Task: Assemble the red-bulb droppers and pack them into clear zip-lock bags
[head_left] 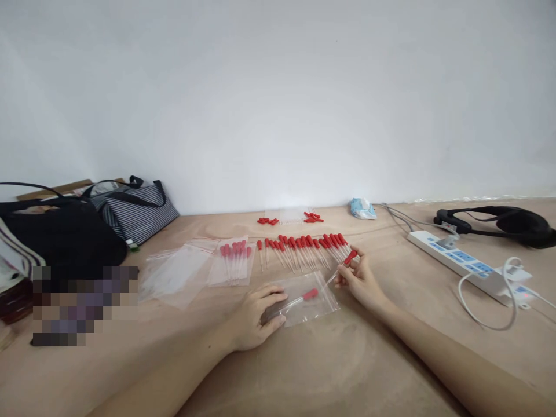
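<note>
My right hand (358,278) pinches a glass dropper with a red bulb (350,257), its clear tube slanting down to the left toward a clear zip bag (310,313). My left hand (256,317) grips the closed-off left end of that bag, thumb at the near side and fingers at the far side. Inside the bag lies one red-bulbed dropper (310,294). Just beyond both hands, a row of loose droppers (299,243) lies side by side, bulbs pointing away. Left of the row, a filled zip bag (243,272) holds several droppers.
Flat plastic bags (178,272) lie at the left. Near the wall are more bagged droppers (291,215) and a crumpled blue mask (363,208). A white power strip (463,263) with cables and a black headset (495,223) are at the right. Dark and striped bags (139,211) stand far left.
</note>
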The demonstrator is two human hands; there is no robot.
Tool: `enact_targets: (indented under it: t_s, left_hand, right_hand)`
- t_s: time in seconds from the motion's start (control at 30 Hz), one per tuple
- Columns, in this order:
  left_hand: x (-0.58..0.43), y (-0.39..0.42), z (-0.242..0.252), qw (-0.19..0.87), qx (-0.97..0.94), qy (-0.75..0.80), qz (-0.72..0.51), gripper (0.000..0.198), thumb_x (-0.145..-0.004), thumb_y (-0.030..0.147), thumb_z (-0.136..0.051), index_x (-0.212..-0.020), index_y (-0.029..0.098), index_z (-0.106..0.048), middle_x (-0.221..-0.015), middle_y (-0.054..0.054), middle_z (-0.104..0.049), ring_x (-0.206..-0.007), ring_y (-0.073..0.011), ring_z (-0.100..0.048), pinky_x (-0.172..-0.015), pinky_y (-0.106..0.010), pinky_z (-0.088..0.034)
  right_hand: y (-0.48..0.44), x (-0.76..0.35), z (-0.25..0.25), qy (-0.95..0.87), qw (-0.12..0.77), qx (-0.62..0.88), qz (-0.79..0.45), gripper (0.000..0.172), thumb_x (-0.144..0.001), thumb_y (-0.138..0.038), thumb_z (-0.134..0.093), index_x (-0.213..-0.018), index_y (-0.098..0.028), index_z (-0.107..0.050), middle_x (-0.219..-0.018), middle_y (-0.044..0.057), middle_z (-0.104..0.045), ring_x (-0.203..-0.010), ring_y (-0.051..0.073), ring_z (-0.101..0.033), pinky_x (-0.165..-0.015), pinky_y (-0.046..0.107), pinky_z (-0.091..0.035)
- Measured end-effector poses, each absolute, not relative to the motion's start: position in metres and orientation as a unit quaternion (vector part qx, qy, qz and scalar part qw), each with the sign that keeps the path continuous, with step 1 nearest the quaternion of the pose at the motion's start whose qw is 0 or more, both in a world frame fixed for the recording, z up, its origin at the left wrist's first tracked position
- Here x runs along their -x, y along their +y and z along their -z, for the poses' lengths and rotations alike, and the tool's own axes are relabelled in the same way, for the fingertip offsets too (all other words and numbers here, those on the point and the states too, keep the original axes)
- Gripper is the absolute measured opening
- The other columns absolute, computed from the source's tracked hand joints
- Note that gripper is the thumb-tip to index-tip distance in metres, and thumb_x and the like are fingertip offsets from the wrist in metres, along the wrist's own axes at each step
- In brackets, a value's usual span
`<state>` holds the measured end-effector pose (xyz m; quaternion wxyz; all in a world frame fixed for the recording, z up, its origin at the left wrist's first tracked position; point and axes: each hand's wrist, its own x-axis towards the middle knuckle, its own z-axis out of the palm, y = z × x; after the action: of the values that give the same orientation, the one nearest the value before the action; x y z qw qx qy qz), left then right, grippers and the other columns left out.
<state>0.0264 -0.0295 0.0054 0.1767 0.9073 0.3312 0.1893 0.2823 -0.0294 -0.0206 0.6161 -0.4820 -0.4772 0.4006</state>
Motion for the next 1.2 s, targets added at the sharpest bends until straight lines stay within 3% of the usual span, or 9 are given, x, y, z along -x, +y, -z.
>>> enact_targets:
  t_s: [0.17, 0.37, 0.7, 0.83, 1.03, 1.2]
  left_hand:
    - [-0.026, -0.029, -0.005, 0.184, -0.905, 0.335, -0.186, 0.039, -0.076, 0.037, -0.055, -0.111, 0.021, -0.055, -0.119, -0.008, -0.053, -0.109, -0.0239, -0.049, -0.092, -0.04, -0.04]
    - [-0.027, -0.027, -0.005, 0.175, -0.91, 0.329, -0.184, 0.038, -0.076, 0.037, -0.055, -0.11, 0.021, -0.056, -0.118, -0.008, -0.054, -0.108, -0.0239, -0.049, -0.092, -0.04, -0.04]
    - [-0.026, -0.027, -0.003, 0.172, -0.911, 0.324, -0.188, 0.037, -0.076, 0.034, -0.054, -0.109, 0.018, -0.056, -0.117, -0.009, -0.054, -0.107, -0.0234, -0.05, -0.092, -0.038, -0.041]
    - [-0.026, -0.026, -0.004, 0.17, -0.915, 0.316, -0.185, 0.037, -0.076, 0.033, -0.053, -0.11, 0.018, -0.055, -0.117, -0.009, -0.054, -0.108, -0.0228, -0.049, -0.092, -0.038, -0.041]
    - [-0.024, -0.024, -0.004, 0.183, -0.916, 0.311, -0.175, 0.039, -0.077, 0.034, -0.053, -0.113, 0.02, -0.054, -0.12, -0.009, -0.052, -0.11, -0.0229, -0.048, -0.093, -0.039, -0.039]
    - [-0.023, -0.025, -0.004, 0.195, -0.911, 0.324, -0.164, 0.04, -0.077, 0.035, -0.054, -0.115, 0.021, -0.053, -0.124, -0.008, -0.048, -0.114, -0.0237, -0.044, -0.095, -0.041, -0.037]
  right_hand:
    - [-0.035, -0.281, 0.024, -0.486, 0.581, 0.463, -0.46, 0.05, -0.066, -0.052, -0.06, -0.1, -0.023, -0.037, -0.067, -0.003, -0.053, -0.058, 0.013, -0.056, -0.057, 0.03, -0.049]
    - [-0.037, -0.289, 0.026, -0.585, 0.46, 0.485, -0.459, 0.037, -0.055, -0.049, -0.07, -0.073, -0.017, -0.06, -0.055, -0.002, -0.055, -0.051, 0.012, -0.05, -0.048, 0.025, -0.042]
    - [-0.04, -0.286, 0.022, -0.65, 0.36, 0.449, -0.496, 0.021, -0.061, -0.036, -0.069, -0.066, -0.016, -0.065, -0.052, -0.003, -0.053, -0.046, 0.007, -0.043, -0.044, 0.02, -0.033]
    - [-0.028, -0.296, 0.019, -0.707, 0.346, 0.428, -0.445, 0.021, -0.064, -0.036, -0.066, -0.063, -0.016, -0.066, -0.064, 0.001, -0.059, -0.056, 0.01, -0.051, -0.052, 0.022, -0.04]
    - [0.024, -0.306, 0.007, -0.656, 0.301, 0.673, -0.162, 0.014, -0.074, -0.022, -0.052, -0.074, -0.013, -0.062, -0.075, 0.005, -0.065, -0.067, 0.013, -0.058, -0.061, 0.021, -0.042]
    - [0.059, -0.289, 0.002, -0.624, 0.241, 0.737, -0.094, 0.015, -0.073, -0.019, -0.052, -0.083, -0.01, -0.059, -0.084, 0.013, -0.064, -0.082, 0.021, -0.059, -0.067, 0.025, -0.041]
